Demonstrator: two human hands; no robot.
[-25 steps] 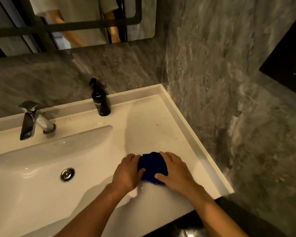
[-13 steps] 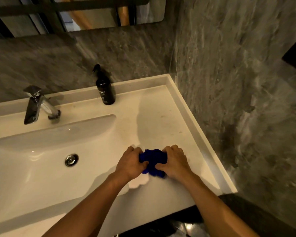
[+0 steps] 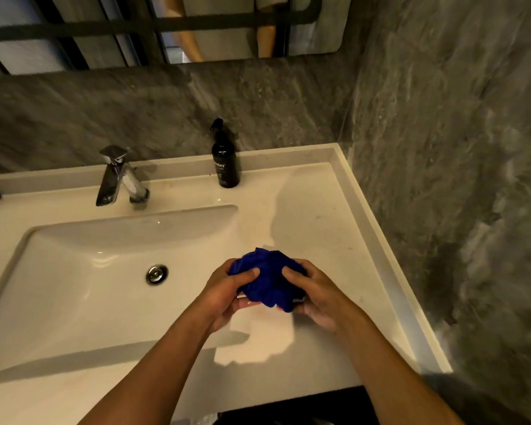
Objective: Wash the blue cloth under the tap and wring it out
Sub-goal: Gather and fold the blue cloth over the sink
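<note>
The blue cloth point(image 3: 267, 279) is bunched into a crumpled ball and held up between both hands, just above the white counter at the basin's right edge. My left hand point(image 3: 224, 294) grips its left side with the thumb on top. My right hand point(image 3: 316, 297) grips its right side the same way. The chrome tap point(image 3: 117, 176) stands at the back left of the sink point(image 3: 74, 289), well apart from the cloth; no water is seen running from it. The round drain point(image 3: 157, 273) lies left of my hands.
A black pump bottle point(image 3: 225, 162) stands at the back of the counter point(image 3: 313, 216). Grey stone walls close in behind and on the right. A mirror point(image 3: 172, 29) hangs above. The counter's raised rim point(image 3: 390, 265) runs along the right side.
Both hands gathered the cloth from lying flat on the counter into a ball and lifted it off the surface. The view has tilted and shifted left, showing more of the basin.
</note>
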